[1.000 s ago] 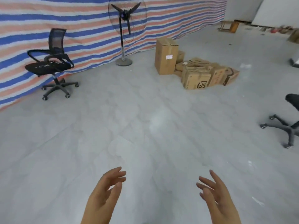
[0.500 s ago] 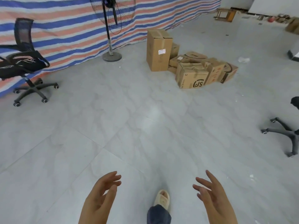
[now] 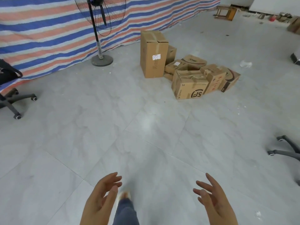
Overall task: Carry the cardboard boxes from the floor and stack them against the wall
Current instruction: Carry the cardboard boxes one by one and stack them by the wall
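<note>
A: Where are the boxes?

B: The cardboard boxes sit in a bunch on the floor (image 3: 146, 127), far ahead of the person. One tall box (image 3: 153, 54) stands up straight. Just beside it is the box with the big round mark (image 3: 189, 85), and more small boxes lie touching each other behind and to the right of it.

A: Are they by the wall yet?

B: No. The striped sheet (image 3: 40, 33) hangs behind them, and none of the small ones are stacked, so I think the job is just starting.

A: Will they be hard to lift?

B: Cardboard is stiff but it can bend and dent. I can't tell if they are full or empty. The tall box could tip, so I would hold it low on two sides. The marked box has crumpled tape on top, so hold it under the bottom edges, not by the flaps.

A: What are the hands doing?

B: The left hand (image 3: 100, 198) and the right hand (image 3: 212, 200) are both out in front, well apart. Their fingers are spread wide and hold nothing. A leg in jeans (image 3: 125, 211) is between them.

A: What else is there?

B: A standing fan (image 3: 99, 30) near the sheet, a black chair (image 3: 9, 88) on the left, and another chair's legs (image 3: 285, 148) on the right.
</note>
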`<state>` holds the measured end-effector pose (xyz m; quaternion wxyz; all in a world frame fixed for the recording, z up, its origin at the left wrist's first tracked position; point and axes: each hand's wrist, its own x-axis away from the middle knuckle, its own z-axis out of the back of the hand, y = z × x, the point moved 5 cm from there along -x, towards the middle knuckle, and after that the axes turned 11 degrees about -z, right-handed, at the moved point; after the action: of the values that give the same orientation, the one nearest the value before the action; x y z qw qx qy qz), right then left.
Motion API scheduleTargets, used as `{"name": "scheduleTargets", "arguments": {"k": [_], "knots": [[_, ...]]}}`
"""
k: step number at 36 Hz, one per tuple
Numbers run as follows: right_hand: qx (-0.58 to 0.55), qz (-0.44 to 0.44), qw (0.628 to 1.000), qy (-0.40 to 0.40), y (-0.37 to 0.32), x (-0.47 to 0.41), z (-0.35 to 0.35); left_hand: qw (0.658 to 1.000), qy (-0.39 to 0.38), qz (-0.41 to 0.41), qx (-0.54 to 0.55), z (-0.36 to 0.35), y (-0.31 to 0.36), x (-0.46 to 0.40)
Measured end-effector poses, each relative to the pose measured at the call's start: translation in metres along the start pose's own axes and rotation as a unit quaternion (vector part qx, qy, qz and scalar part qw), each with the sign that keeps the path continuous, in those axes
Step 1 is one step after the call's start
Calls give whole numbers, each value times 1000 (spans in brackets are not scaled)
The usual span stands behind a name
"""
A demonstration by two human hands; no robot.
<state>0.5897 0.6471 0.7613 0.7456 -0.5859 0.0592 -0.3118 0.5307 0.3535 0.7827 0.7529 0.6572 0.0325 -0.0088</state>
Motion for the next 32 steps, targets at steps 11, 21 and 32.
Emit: {"name": "scheduleTargets", "arguments": {"k": [11,21,32], "knots": [[-43,-21,998,35,-69,-185,-85,1000,-23,-4,-3,-21,-10,-242],[-42,-59,995,66,-138,-301,-134,997,-66,-5,-28,-54,-8,-410],[-66,-100,988,100,-174,-478,-139,995,-90,-1,-34,-148,-17,-585]]}}
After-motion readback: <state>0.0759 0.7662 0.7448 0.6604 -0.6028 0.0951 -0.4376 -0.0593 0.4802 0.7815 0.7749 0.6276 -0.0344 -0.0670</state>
